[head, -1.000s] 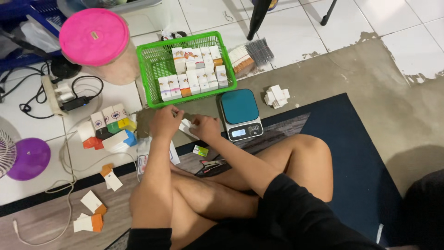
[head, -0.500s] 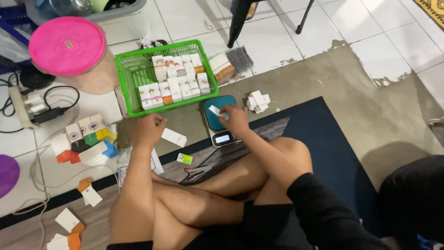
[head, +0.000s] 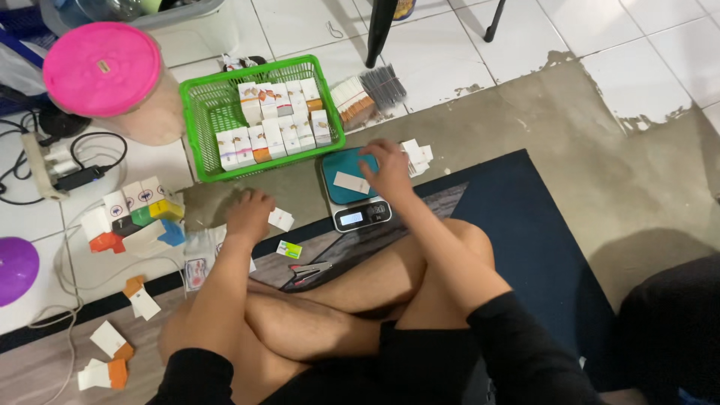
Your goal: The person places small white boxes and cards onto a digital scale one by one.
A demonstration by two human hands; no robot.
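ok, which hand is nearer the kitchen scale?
Right. The right hand rests over the scale's teal platform beside a small white box. The left hand is on the floor, well off to the scale's left.

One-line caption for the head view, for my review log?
Seated person's right hand over a small white box on a kitchen scale; left hand on floor.

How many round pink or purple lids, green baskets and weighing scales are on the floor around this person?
Pink round lid: 1
Purple round lid: 1
Green basket: 1
Digital scale: 1
Total: 4
A small white packet lies on the scale's teal plate, by the right hand. The left hand rests on the floor beside a white packet.
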